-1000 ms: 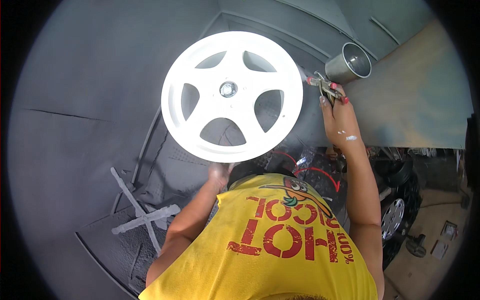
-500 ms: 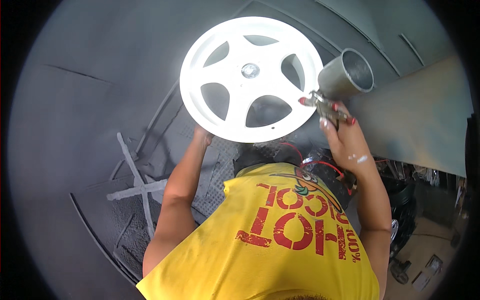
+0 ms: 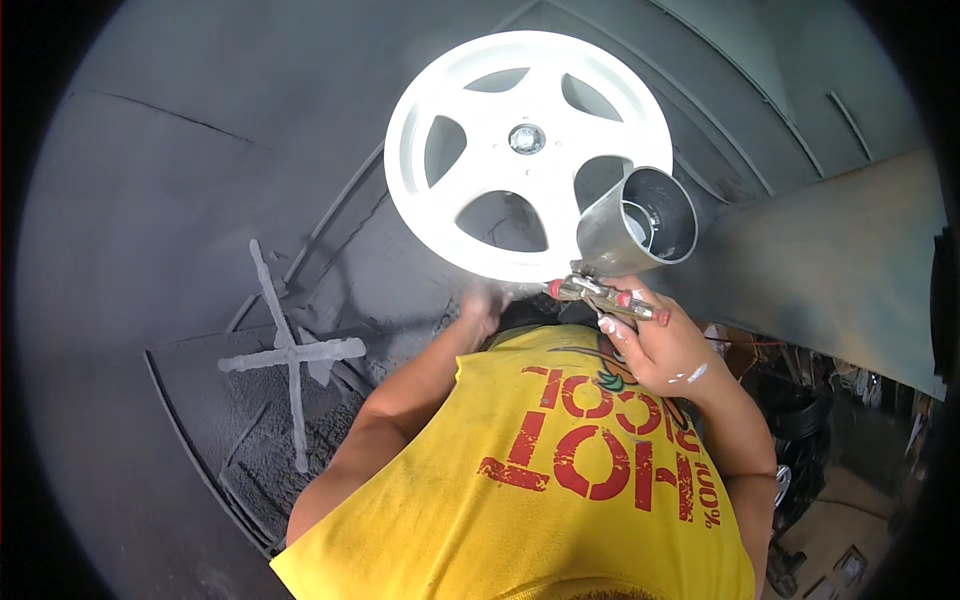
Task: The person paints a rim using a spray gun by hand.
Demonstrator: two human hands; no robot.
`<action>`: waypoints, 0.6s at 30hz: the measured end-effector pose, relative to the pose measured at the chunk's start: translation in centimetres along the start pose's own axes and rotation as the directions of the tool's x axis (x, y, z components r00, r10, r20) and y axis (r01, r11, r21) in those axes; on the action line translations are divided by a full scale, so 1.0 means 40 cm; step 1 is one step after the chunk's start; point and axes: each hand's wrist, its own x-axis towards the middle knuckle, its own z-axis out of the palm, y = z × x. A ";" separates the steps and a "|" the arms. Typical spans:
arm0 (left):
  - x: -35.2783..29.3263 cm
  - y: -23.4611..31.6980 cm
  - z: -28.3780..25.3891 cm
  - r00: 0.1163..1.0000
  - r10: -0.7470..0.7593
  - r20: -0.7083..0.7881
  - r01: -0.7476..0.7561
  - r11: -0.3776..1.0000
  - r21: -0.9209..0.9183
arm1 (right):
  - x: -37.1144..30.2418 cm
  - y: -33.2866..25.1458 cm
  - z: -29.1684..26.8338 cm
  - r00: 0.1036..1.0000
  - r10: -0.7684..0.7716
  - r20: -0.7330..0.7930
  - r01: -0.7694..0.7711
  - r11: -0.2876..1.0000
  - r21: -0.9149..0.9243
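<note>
A white five-spoke car wheel rim (image 3: pixel 487 145) faces me, its centre bore dull grey. My right hand (image 3: pixel 655 345) grips a metal spray gun (image 3: pixel 598 293) with red knobs, in front of the wheel's lower right edge. On top of the gun sits a silver paint cup (image 3: pixel 606 236), uncovered and tilted, with some pale liquid inside. White paint spots mark the back of that hand. Just under the wheel's lower edge is my left hand (image 3: pixel 483 310), smeared by motion; its fingers cannot be made out, nor whether it touches the wheel.
At left, a grey-coated cross-shaped stand (image 3: pixel 291 353) lies by a dark rough patch on the floor. A grey panel (image 3: pixel 830 265) slopes across the right side. Beyond it are stacked dark tires (image 3: pixel 800 415) and clutter. Grey sheeting (image 3: pixel 200 200) surrounds the area.
The wheel has turned, so its spokes and openings sit at new angles. My right hand brought the spray gun lower and leftward. My left hand shifted right, beneath the wheel.
</note>
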 end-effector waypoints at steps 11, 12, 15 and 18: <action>-0.015 0.142 -0.019 0.993 0.059 -0.101 -0.066 0.996 -0.065 | 0.014 0.099 -0.044 0.893 -0.102 -0.439 -0.077 0.925 -0.372; 0.016 0.161 -0.058 0.994 0.091 -0.067 -0.094 0.995 -0.039 | 0.017 0.104 -0.051 0.880 -0.060 -0.471 -0.110 0.939 -0.325; 0.026 0.248 -0.060 0.981 0.128 -0.144 -0.129 0.992 -0.003 | 0.021 0.104 -0.056 0.883 -0.020 -0.469 -0.118 0.958 -0.263; 0.057 0.276 -0.074 0.977 0.181 -0.117 -0.184 0.983 -0.017 | 0.017 0.084 -0.043 0.919 -0.070 -0.388 -0.034 0.967 -0.254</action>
